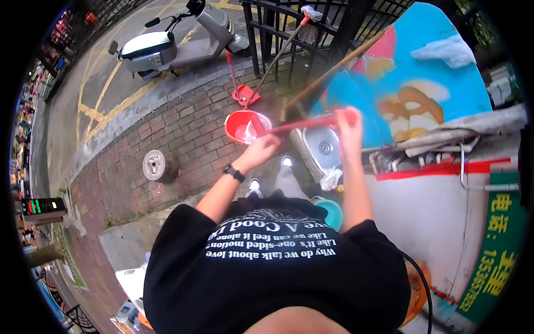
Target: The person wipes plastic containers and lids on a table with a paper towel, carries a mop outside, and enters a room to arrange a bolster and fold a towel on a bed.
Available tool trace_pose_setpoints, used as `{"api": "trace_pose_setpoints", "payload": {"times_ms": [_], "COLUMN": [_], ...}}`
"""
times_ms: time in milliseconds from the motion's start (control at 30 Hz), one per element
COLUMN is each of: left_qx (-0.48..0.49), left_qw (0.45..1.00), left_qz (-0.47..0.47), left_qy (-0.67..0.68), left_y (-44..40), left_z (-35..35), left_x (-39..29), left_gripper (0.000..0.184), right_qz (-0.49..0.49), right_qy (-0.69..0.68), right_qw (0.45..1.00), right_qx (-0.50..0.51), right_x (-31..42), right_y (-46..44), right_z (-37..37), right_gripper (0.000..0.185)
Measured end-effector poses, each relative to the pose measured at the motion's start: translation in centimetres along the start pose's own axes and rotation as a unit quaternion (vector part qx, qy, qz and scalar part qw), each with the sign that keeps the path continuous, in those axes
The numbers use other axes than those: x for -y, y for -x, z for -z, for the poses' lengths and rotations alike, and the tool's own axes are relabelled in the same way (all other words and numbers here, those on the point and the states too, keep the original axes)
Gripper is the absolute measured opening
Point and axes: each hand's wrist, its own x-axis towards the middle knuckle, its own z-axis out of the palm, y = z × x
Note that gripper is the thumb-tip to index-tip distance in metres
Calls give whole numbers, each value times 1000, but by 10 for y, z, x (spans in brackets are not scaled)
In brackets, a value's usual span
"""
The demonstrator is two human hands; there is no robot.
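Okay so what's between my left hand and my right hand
Blurred red material, cloth or plastic I can't tell, stretches from your left hand to your right hand in the head view.

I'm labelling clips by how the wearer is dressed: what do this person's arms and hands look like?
Both arms come out of short black sleeves. The left hand and right hand show no gloves. A dark watch or band circles the left wrist; none shows on the right.

left fingers (271,140), right fingers (347,123) | red strip (308,123) held between | sink (316,147) below
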Motion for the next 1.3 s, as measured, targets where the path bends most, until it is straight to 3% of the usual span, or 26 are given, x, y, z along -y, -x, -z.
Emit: {"api": "trace_pose_setpoints", "payload": {"times_ms": [100,167,233,333,433,500,600,767,833,967,1033,1100,1200,1300], "left_qx": [-8,-81,-188,-308,-317,-300,-270,-282,-290,-280,-257,-278,-281,-319], "left_qw": [991,972,925,844,809,818,821,800,785,754,753,736,729,671], "left_qz": [135,219,317,414,471,459,467,488,516,576,595,604,606,629], "left_qy": [-4,-29,91,147,151,174,186,205,183,146,117,130,151,230], "left_y": [22,45,79,105,100,100,96,119,118,135,150,161,160,159], "left_z": [12,14,8,-4,-20,-35,-52,-71,-63,-60,-65,-74,-89,-112], "left_x": [16,44,82,96,90,105,119,148,121,109,119,124,111,96], "left_gripper": [17,16,12,10,10,11,11,12,12,16,17,18,18,14], "right_qz": [22,47,39,29,34,89,41,67,110,72,31,-42,-17,-16], "right_qy": [8,10,-20,0,22,19,-3,5,14,37,66,21,63,56], "right_qw": [999,999,999,1000,999,996,997,986,984,990,996,999,997,997], "right_qx": [-23,-26,-9,5,13,1,-67,-156,-137,-117,-54,18,37,51], "right_x": [-24,-31,-21,6,23,16,-8,-54,-83,-127,-168,-217,-258,-271], "right_y": [-63,-116,-156,-203,-250,-289,-343,-396,-415,-421,-436,-452,-470,-485], "right_z": [-5,-3,-4,-11,-19,-27,-33,-39,-39,-56,-54,-50,-58,-72], "right_gripper": [14,13,14,15,16,18,22,25,26,25,23,22,21,20]}}
